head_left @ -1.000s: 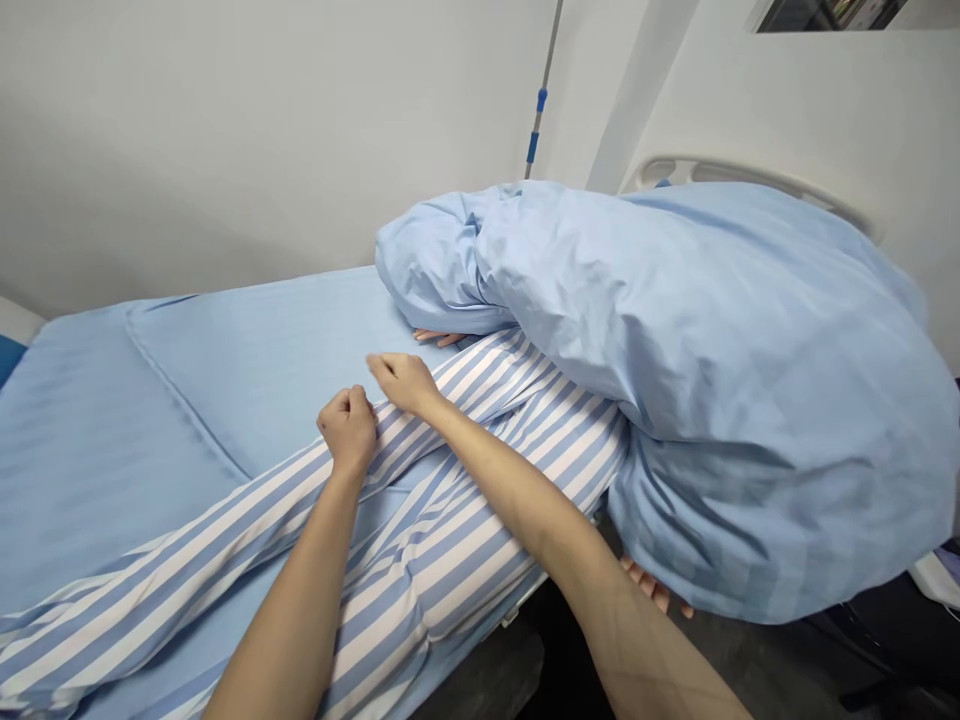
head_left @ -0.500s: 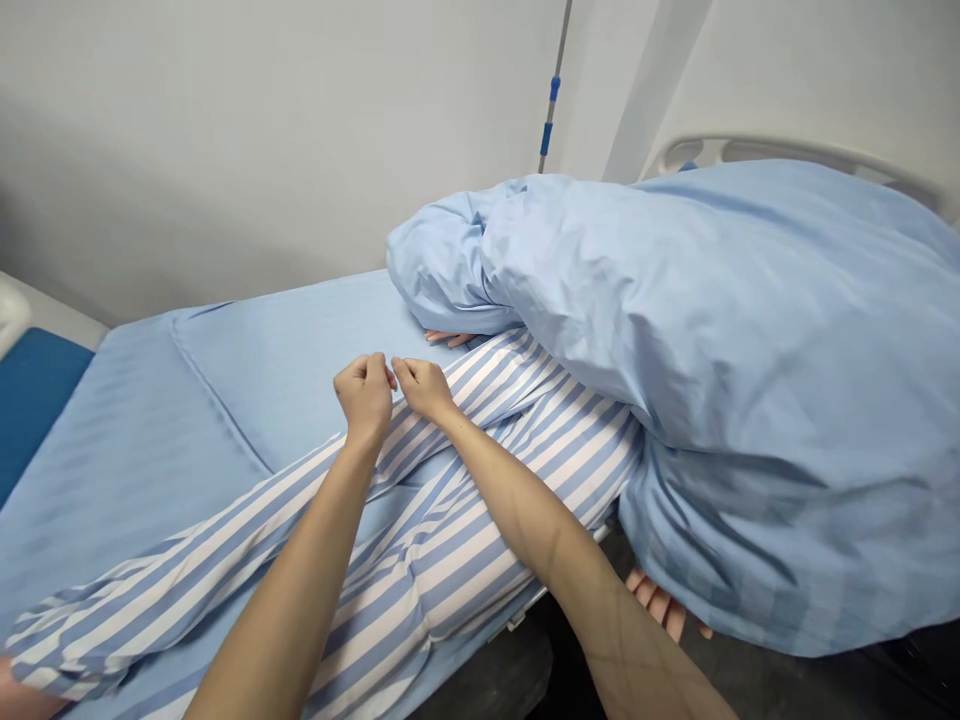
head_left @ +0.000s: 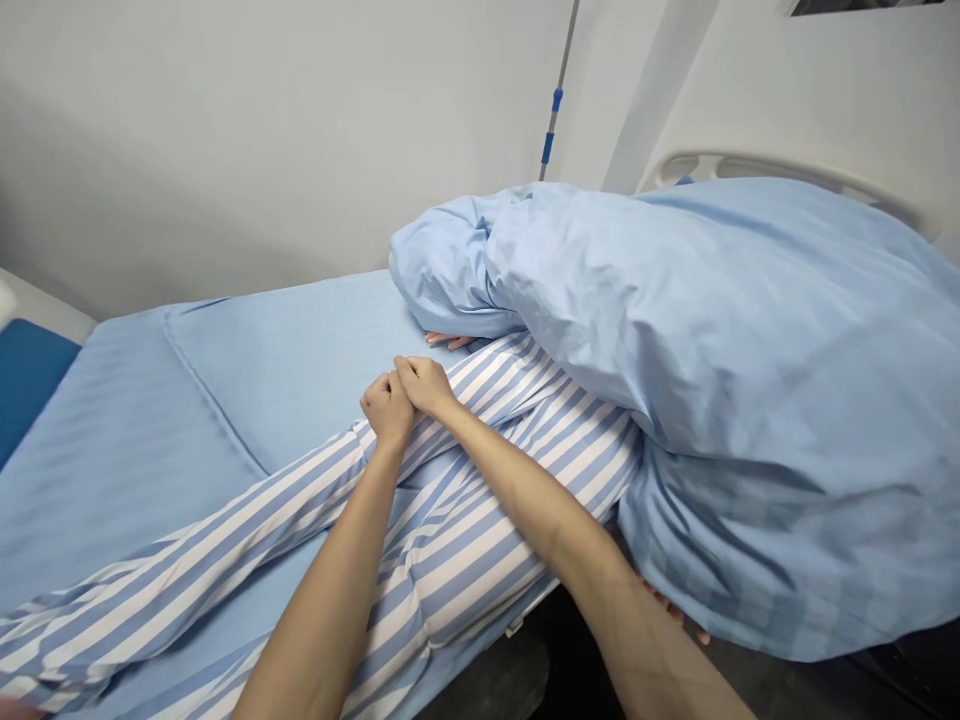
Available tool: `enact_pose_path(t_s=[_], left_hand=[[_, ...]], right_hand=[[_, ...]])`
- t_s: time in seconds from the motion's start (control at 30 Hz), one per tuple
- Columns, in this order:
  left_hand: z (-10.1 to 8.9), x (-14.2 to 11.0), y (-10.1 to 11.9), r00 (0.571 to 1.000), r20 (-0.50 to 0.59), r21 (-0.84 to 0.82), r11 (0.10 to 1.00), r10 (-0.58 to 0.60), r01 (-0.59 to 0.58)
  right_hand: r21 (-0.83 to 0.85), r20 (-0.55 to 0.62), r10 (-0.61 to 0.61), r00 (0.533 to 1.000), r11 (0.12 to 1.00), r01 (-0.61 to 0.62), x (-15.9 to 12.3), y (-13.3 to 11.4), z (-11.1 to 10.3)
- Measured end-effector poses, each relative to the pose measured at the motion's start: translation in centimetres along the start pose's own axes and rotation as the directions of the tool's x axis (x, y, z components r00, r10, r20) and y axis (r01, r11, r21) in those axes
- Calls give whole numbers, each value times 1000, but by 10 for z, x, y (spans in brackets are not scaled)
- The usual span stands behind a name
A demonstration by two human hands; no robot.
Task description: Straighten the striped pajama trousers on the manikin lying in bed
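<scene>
Blue-and-white striped cotton pyjama legs point(head_left: 465, 560) lie diagonally across the bed in the head view, running from the near corner at lower left up to the duvet, approx mid-mattress. They look like a lying person's legs, the soft cloth creased along the shins and knees. Both bare forearms reach in from the bottom edge of the view. L hand point(head_left: 388, 408) and R hand point(head_left: 426, 386) meet over the pyjama legs, knuckles up, touching each other. Fingers on both are curled in, closed rather than released, R fingers point(head_left: 409, 372) lying against L knuckles. No gathered cloth shows in either hand, so can't tell if a fingertip pinches the fabric underneath.

A pale-blue duvet point(head_left: 750, 330) sits in a thick, puffy heap over the upper body, twisted at the wall side, its weight apparently keeping it in place. The lying person's fingers point(head_left: 448, 340) poke out under it near the far bed edge, and more fingers point(head_left: 675, 612) show at the near edge, seemingly relaxed.

A smooth blue fitted sheet point(head_left: 127, 470) w/ a fine woven stripe and a long seam covers the mattress. A moulded white headboard point(head_left: 750, 165) stands at the top right corner, and a metal drip pole point(head_left: 553, 125) w/ blue clips stands behind the far edge, against the wall.
</scene>
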State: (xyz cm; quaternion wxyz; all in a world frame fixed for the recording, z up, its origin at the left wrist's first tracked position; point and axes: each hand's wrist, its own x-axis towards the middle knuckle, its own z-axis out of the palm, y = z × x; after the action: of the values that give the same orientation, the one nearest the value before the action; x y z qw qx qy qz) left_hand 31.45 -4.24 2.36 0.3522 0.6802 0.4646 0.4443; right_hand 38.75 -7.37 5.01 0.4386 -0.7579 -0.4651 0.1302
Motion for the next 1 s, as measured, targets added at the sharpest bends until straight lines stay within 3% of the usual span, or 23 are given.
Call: enact_pose_path(t_s=[0.1,0.2,0.43,0.57,0.63,0.73,0.83,1.0], left_hand=[[0,1,0,999,23,8,999,32,-32],[1,0,-1,998,22,21,998,59,-59],[3,3,11,998,51,-28,999,-32,34],[19,12,29,996,30,-206,975,-80,85],[29,13,31,998,21,-192,979,-60,63],[38,9,25,995,95,-70,996,-43,50],[37,6,19,985,168,-20,999,-32,36],[34,2,15,986,162,-29,999,22,-18]], right_hand=[[-144,77,-89,993,985,100,8,-13,-17],[-178,66,-164,984,969,173,11,-12,-28],[-73,-32,-81,996,994,79,4,28,-16],[67,-85,-70,994,995,76,9,35,-14],[88,-110,-47,993,994,57,11,34,-17],[-24,-142,-57,988,998,54,10,27,-25],[-231,-127,-162,979,964,129,3,15,-38],[-355,-144,-185,972,927,124,-3,4,-54]])
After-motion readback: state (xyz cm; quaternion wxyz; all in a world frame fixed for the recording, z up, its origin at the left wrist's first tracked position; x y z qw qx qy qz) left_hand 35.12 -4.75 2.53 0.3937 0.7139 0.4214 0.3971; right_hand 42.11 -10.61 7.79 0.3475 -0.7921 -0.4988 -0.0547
